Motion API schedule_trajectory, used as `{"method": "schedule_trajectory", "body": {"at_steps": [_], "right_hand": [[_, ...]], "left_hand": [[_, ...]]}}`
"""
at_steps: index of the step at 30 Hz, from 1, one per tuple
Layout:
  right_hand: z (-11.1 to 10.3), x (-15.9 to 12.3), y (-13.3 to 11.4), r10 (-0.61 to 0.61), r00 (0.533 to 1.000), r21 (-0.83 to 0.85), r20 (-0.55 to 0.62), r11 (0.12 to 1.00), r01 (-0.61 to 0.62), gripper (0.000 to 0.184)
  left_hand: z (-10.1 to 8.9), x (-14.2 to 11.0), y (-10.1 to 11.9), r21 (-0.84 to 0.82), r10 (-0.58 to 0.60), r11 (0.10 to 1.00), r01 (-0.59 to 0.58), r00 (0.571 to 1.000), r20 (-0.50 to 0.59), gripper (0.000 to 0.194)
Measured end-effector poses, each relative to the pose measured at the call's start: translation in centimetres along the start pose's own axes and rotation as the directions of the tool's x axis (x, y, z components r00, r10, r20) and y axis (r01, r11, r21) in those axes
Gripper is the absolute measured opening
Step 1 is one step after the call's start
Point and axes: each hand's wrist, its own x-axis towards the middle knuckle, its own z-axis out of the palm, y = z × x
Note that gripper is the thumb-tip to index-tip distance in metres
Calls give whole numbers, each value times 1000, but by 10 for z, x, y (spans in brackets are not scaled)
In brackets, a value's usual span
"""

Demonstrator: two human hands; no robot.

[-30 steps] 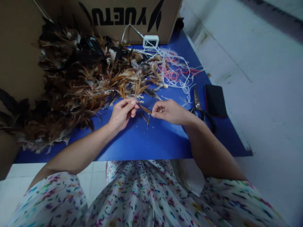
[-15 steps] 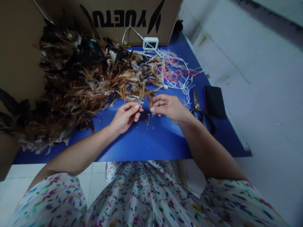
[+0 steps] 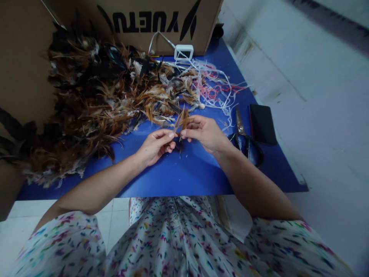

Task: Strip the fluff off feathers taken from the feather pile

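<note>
Over the blue table my two hands meet, fingertips almost touching. My left hand pinches the lower end of a thin feather between thumb and forefinger. In my right hand are brown feathers, gripped by thumb and fingers with their tips pointing up and away from me. The feathers of both hands overlap, so I cannot separate them fully. Just below the fingertips a small dark feather shows against the table. Beyond my hands spreads a big heap of brown and black feathers.
Black-handled scissors lie right of my right forearm, beside a dark phone-like slab. White and pink strings are tangled at the back right, near a small white-framed device. Cardboard boxes stand behind and at left.
My left hand has moved slightly right, closing the gap to my right hand. The feather in it has swung more upright and now overlaps those in my right hand.
</note>
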Motion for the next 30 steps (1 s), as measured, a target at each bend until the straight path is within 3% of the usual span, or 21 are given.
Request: {"method": "schedule_trajectory", "body": {"at_steps": [7,22,30], "right_hand": [[5,0,0,-15,1000,21,-21,1000,15,27],[10,1,9,-43,998,80,-55,996,47,41],[12,1,11,-45,997,50,-56,998,48,37]], "left_hand": [[1,-1,1,-13,-42,999,42,999,27,33],[1,-1,2,-6,-69,998,69,997,28,35],[-1,0,0,-2,-58,998,58,998,-5,30]]}}
